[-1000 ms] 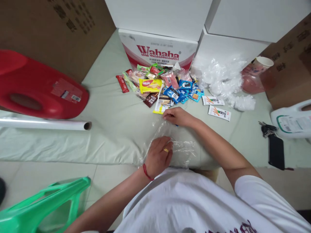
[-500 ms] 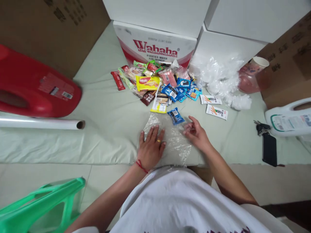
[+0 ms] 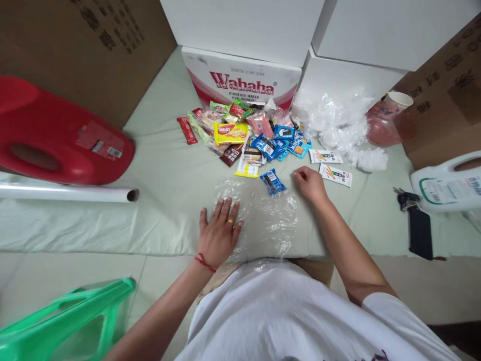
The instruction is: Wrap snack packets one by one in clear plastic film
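Note:
My left hand [image 3: 219, 234] lies flat with its fingers spread on the left part of a thin clear plastic sheet [image 3: 268, 220]. The sheet is spread, wrinkled, along the front of the table. My right hand [image 3: 311, 185] rests closed on the cloth just past the sheet's right edge, its fingers curled under; what they hold, if anything, is hidden. A small blue snack packet [image 3: 273, 181] lies at the sheet's far edge, between the hands. Behind it is a pile of wrapped snacks, with a yellow nabati packet [image 3: 230, 134] and several blue packets [image 3: 267, 146].
Two white snack sachets [image 3: 335, 175] lie beyond my right hand. Crumpled clear plastic [image 3: 334, 120] and a paper cup [image 3: 398, 103] are at back right. A Wahaba-like printed box [image 3: 244, 82] stands behind. Left are a red jug [image 3: 101, 165] and white roll [image 3: 67, 193]; right, a phone [image 3: 420, 233].
My left hand has slid left across the plastic sheet, which is spread wider. My right hand has moved slightly up and right, and its fingers have curled closed.

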{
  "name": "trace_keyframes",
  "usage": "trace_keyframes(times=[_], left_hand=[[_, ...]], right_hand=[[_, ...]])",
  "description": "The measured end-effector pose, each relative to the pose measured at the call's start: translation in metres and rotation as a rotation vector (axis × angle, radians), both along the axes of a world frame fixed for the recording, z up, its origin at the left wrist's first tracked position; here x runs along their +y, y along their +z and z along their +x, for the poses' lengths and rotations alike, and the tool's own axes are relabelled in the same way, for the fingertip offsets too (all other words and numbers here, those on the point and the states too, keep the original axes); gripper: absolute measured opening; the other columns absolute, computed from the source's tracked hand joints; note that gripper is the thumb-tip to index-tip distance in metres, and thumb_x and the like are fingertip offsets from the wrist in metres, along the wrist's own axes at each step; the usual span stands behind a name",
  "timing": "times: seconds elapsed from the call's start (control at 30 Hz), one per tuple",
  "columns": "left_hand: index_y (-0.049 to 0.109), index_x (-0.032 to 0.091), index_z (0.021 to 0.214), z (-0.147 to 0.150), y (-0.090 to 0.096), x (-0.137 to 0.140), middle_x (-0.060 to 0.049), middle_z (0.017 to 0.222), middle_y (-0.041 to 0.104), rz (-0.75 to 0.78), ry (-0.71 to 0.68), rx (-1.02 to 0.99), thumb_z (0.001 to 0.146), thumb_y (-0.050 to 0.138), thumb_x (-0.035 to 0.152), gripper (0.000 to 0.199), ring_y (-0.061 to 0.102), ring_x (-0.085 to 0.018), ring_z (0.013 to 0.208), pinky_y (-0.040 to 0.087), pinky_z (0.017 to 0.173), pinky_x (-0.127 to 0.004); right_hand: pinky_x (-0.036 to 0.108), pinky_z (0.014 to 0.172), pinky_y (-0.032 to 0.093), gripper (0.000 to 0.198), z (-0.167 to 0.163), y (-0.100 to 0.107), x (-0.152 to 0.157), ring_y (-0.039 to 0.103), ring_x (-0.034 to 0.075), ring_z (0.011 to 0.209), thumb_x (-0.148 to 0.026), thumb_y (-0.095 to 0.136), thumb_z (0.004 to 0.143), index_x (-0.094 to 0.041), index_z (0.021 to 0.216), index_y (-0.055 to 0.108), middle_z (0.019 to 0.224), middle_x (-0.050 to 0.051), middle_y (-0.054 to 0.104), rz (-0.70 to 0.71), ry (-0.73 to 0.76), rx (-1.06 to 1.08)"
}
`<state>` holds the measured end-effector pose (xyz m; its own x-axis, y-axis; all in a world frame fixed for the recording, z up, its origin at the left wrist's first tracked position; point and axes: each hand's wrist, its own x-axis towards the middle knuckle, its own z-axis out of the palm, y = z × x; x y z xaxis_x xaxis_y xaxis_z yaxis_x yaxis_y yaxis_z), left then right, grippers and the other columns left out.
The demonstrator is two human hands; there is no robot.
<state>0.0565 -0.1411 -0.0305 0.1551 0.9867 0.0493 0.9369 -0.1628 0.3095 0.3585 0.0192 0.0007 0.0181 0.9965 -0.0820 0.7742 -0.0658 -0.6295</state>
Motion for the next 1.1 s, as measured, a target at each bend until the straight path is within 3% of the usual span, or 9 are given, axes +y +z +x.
trace_keyframes(times=[0.13, 0.23, 0.4, 0.6, 0.73, 0.83, 0.93, 1.0, 1.1], left_hand=[[0.048, 0.026, 0.162, 0.001, 0.000, -0.008, -0.014, 0.171, 0.042, 0.013, 0.011, -0.008, 0.110, 0.038, 0.040, 0.056, 0.040, -0.036, 0.159, 0.011, 0.131, -0.069], [0.050, 0.026, 0.161, -0.002, 0.002, -0.003, -0.013, 0.170, 0.042, -0.003, 0.020, -0.023, 0.110, 0.035, 0.041, 0.055, 0.040, -0.036, 0.159, 0.011, 0.130, -0.070], [0.056, 0.026, 0.157, -0.014, 0.007, 0.019, -0.013, 0.167, 0.048, -0.047, 0.016, -0.046, 0.111, 0.029, 0.041, 0.056, 0.043, -0.035, 0.157, 0.014, 0.129, -0.072], [0.051, 0.024, 0.160, -0.020, 0.002, 0.034, -0.014, 0.171, 0.042, -0.023, 0.024, -0.020, 0.110, 0.033, 0.041, 0.056, 0.039, -0.037, 0.160, 0.011, 0.129, -0.073], [0.049, 0.023, 0.162, -0.019, 0.000, 0.034, -0.014, 0.171, 0.041, -0.025, 0.020, -0.009, 0.110, 0.032, 0.042, 0.057, 0.038, -0.037, 0.160, 0.010, 0.129, -0.073], [0.048, 0.024, 0.162, -0.019, 0.000, 0.034, -0.013, 0.172, 0.041, -0.028, 0.018, 0.001, 0.110, 0.032, 0.043, 0.058, 0.037, -0.036, 0.160, 0.010, 0.130, -0.072], [0.048, 0.025, 0.162, -0.019, 0.001, 0.034, -0.012, 0.172, 0.041, -0.020, 0.020, 0.010, 0.110, 0.032, 0.044, 0.058, 0.038, -0.035, 0.160, 0.010, 0.130, -0.072], [0.048, 0.026, 0.162, -0.019, 0.001, 0.034, -0.012, 0.172, 0.042, -0.015, 0.023, 0.015, 0.110, 0.032, 0.043, 0.057, 0.038, -0.035, 0.160, 0.011, 0.130, -0.071], [0.048, 0.026, 0.162, -0.018, 0.001, 0.033, -0.011, 0.172, 0.041, -0.005, 0.024, 0.018, 0.111, 0.031, 0.042, 0.057, 0.038, -0.034, 0.160, 0.012, 0.130, -0.070]], right_hand=[[0.033, 0.077, 0.045, 0.043, -0.046, 0.013, 0.015, 0.065, 0.026, 0.097, -0.061, 0.065, 0.095, -0.022, 0.111, 0.073, 0.104, 0.012, 0.075, -0.089, 0.210, -0.219], [0.036, 0.083, 0.048, 0.052, -0.069, 0.019, 0.020, 0.062, 0.032, 0.111, -0.062, 0.077, 0.087, -0.023, 0.122, 0.071, 0.120, 0.016, 0.073, -0.130, 0.347, -0.366], [0.040, 0.081, 0.049, 0.043, -0.045, 0.023, 0.030, 0.064, 0.036, 0.108, -0.045, 0.069, 0.092, -0.018, 0.126, 0.072, 0.122, 0.021, 0.071, -0.127, 0.272, -0.513], [0.044, 0.090, 0.048, 0.051, 0.002, 0.046, 0.002, 0.062, 0.036, 0.104, -0.044, 0.066, 0.093, -0.015, 0.133, 0.072, 0.110, 0.019, 0.069, 0.131, 0.152, -0.362], [0.046, 0.095, 0.047, 0.054, -0.037, 0.062, -0.046, 0.058, 0.033, 0.104, -0.043, 0.063, 0.097, -0.018, 0.145, 0.065, 0.113, 0.016, 0.067, 0.183, 0.425, -0.186], [0.047, 0.096, 0.046, 0.051, -0.087, 0.054, -0.071, 0.055, 0.032, 0.107, -0.039, 0.064, 0.098, -0.020, 0.145, 0.065, 0.117, 0.014, 0.067, 0.103, 0.650, -0.212], [0.050, 0.096, 0.047, 0.051, -0.118, 0.032, -0.078, 0.053, 0.036, 0.114, -0.041, 0.067, 0.099, -0.020, 0.145, 0.064, 0.123, 0.016, 0.067, 0.055, 0.711, -0.311], [0.053, 0.099, 0.048, 0.054, -0.119, 0.017, -0.077, 0.053, 0.037, 0.118, -0.045, 0.068, 0.099, -0.019, 0.147, 0.063, 0.128, 0.017, 0.066, 0.081, 0.691, -0.294], [0.052, 0.108, 0.048, 0.052, -0.094, 0.001, -0.084, 0.054, 0.034, 0.126, -0.045, 0.061, 0.104, -0.018, 0.149, 0.060, 0.137, 0.018, 0.062, 0.258, 0.590, -0.142]])
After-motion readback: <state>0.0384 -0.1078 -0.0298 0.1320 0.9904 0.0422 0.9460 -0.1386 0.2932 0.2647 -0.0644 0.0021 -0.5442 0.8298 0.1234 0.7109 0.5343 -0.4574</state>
